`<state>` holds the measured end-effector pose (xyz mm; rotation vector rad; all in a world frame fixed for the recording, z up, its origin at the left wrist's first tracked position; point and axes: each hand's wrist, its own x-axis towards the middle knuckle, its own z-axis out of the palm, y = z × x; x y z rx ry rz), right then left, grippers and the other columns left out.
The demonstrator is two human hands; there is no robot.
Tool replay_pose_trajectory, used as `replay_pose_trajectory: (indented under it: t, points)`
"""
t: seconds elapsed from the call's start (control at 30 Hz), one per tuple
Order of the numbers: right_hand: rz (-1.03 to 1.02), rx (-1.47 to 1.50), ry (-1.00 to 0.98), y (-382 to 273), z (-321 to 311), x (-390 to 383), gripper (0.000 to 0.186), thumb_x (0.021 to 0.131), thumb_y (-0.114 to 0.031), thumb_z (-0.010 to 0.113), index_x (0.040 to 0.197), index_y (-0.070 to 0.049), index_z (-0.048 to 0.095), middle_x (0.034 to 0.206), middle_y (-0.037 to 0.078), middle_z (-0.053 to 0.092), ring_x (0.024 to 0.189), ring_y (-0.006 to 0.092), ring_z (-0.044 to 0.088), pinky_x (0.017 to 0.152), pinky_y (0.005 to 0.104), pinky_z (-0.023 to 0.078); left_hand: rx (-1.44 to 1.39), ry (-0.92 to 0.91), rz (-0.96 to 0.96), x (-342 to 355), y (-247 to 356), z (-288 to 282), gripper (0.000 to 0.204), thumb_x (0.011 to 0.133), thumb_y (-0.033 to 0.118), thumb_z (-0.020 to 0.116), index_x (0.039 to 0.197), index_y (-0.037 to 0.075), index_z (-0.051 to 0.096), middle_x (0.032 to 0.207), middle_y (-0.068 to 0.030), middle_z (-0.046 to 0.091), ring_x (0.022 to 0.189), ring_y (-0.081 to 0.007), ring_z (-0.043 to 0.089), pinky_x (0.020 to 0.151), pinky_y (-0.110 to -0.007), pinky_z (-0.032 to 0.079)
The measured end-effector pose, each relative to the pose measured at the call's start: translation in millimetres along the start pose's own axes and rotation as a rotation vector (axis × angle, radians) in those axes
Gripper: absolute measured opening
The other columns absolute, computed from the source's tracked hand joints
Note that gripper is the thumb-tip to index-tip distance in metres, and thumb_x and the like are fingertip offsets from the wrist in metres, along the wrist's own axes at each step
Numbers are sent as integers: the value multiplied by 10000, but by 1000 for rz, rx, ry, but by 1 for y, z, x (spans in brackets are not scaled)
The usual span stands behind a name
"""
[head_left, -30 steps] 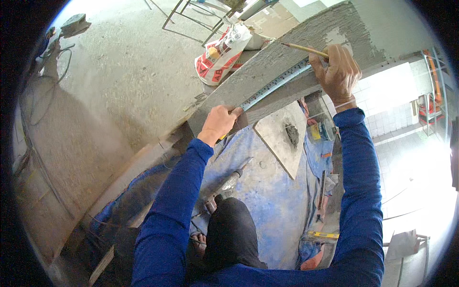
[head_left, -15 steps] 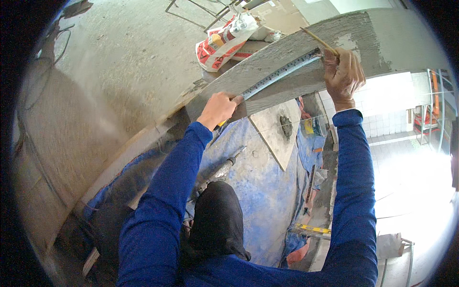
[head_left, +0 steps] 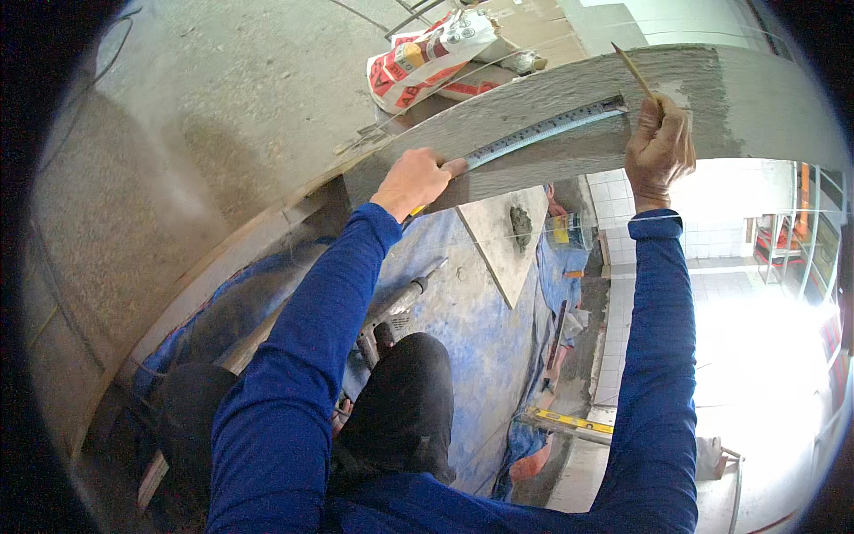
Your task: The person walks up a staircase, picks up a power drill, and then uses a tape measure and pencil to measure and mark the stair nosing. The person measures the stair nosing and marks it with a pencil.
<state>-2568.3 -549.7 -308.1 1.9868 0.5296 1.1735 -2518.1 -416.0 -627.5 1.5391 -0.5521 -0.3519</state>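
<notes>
A tape measure's metal blade (head_left: 547, 132) lies stretched along a wet grey plastered ledge (head_left: 400, 163). My left hand (head_left: 414, 182) is closed round the tape measure at the blade's left end, and a bit of yellow case shows under the palm. At the blade's far right end, my right hand (head_left: 660, 151) pinches a pencil (head_left: 633, 71), its tip pointing up and left. The fingers of that hand are just past the blade's end, and I cannot tell if they touch the ledge.
Red-and-white bags (head_left: 436, 62) lie behind the ledge. Below, a blue-stained sheet (head_left: 471, 356) bears a power tool (head_left: 400, 303) and a board (head_left: 503, 254) with a lump of mortar. A clear bucket (head_left: 569, 230) and a yellow spirit level (head_left: 569, 422) are to the right.
My right hand has shifted slightly right, off the blade's end, and the pencil stands more upright. My left hand keeps its grip on the tape measure. The whole view has shifted a little.
</notes>
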Motion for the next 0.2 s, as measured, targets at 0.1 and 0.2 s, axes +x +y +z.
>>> replay_pose_trajectory:
  t: [0.1, 0.2]
  points:
    - [-69, 160, 114, 3, 2, 4, 160, 1023, -246, 618, 1158, -176, 667, 918, 37, 673, 784, 244, 683, 646, 367, 541, 55, 41, 39, -1, 3, 0, 574, 966, 517, 588, 813, -16, 738, 636, -144, 680, 629, -271, 712, 649, -411, 540]
    - [39, 359, 79, 5, -9, 10, 263, 970, -65, 641, 1191, -197, 695, 925, 49, 666, 781, 233, 669, 659, 349, 552, 46, 53, -14, -1, 7, 1, 596, 964, 508, 603, 773, -47, 708, 628, -161, 674, 605, -285, 708, 637, -413, 539]
